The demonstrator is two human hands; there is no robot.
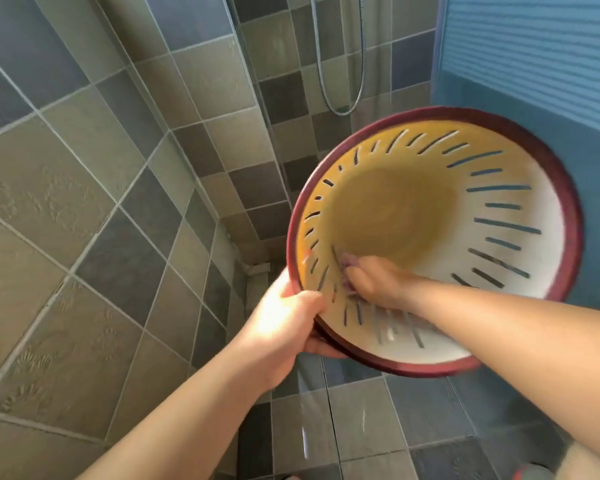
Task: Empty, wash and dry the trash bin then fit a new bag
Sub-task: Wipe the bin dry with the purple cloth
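From the head camera, the round slotted plastic trash bin with a dark red rim (520, 216) is held up in the air and tipped so its mouth faces the viewer; its pale inside wall is cut by radiating slots around a solid yellowish base. The left hand (284, 327) grips the bin's lower-left rim, fingers curled around it. The right hand (374, 278) reaches inside, clutching a small purplish cloth (347, 263) against the wall. Above the bin hangs a metal shower hose (326, 84) on grey tiled wall (84, 202); behind the bin's right side is a blue panel (534, 64).
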